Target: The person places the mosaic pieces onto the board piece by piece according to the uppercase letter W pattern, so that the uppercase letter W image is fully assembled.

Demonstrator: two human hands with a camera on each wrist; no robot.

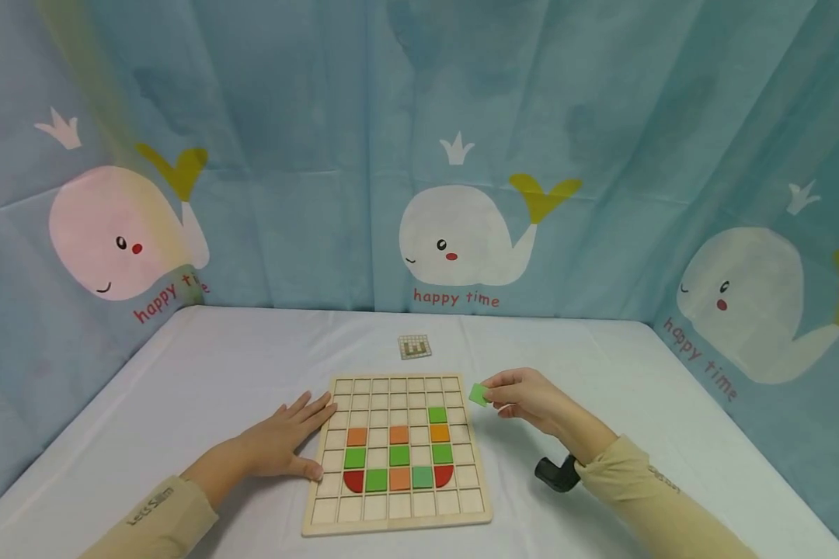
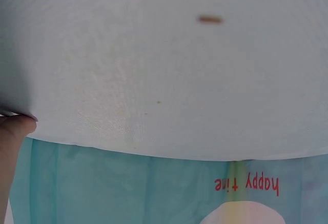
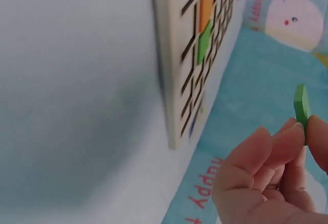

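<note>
A wooden grid board (image 1: 341, 508) lies on the white table, with green, orange and red tiles set in several of its squares. Between thumb and fingers my right hand (image 1: 529, 397) pinches a green square tile (image 1: 478, 394), held off the board's right edge near its far corner. The right wrist view shows the same green tile (image 3: 301, 106) edge-on at the fingertips. Spread flat, my left hand (image 1: 280, 441) rests at the board's left side, its fingers touching the edge. Only part of the left hand (image 2: 14, 137) shows in the left wrist view.
Beyond the board lies a small patterned card (image 1: 415, 347) with a grid. A black object (image 1: 556, 474) sits by the right wrist, partly hidden by the sleeve. Blue curtains with whale prints (image 1: 464, 237) hang around the white table (image 1: 238, 365).
</note>
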